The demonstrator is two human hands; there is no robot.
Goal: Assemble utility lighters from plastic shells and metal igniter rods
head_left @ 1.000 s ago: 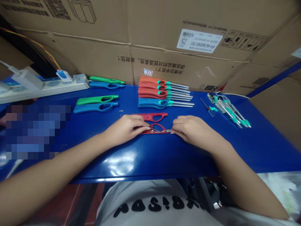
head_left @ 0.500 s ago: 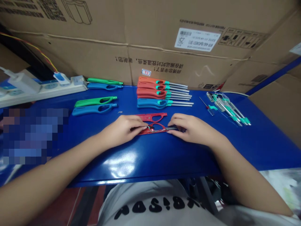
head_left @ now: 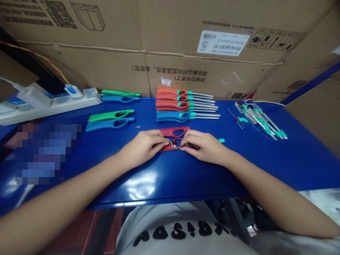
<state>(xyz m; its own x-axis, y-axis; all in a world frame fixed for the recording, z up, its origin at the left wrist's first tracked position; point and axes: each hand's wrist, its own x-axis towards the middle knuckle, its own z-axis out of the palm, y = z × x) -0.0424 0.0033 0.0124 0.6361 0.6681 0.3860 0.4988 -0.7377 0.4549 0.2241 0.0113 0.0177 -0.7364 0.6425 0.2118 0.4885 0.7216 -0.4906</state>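
Observation:
One red lighter half-shell (head_left: 174,132) lies above a second red half-shell (head_left: 165,147), which has parts and thin wires in it. My left hand (head_left: 147,146) rests over the left end of the lower half-shell. Its thumb and forefinger are pinched at the wires (head_left: 172,143); what lies between the fingertips is too small to name. My right hand (head_left: 203,145) is closed around a thin dark tool (head_left: 187,145), its kind partly hidden, whose tip reaches into the lower half-shell. A teal piece (head_left: 221,140) shows behind that hand.
Lighters with metal tubes (head_left: 186,105) lie in a stack at the back. Green and blue handle shells (head_left: 111,120) are to the left, near a power strip (head_left: 57,102). Metal tube assemblies (head_left: 262,122) lie at right. A cardboard box (head_left: 106,65) stands behind.
My right hand has moved left along the lower half-shell, bringing the dark tool further over it. The teal piece has come into view behind it. My left hand stays pinched at the wires.

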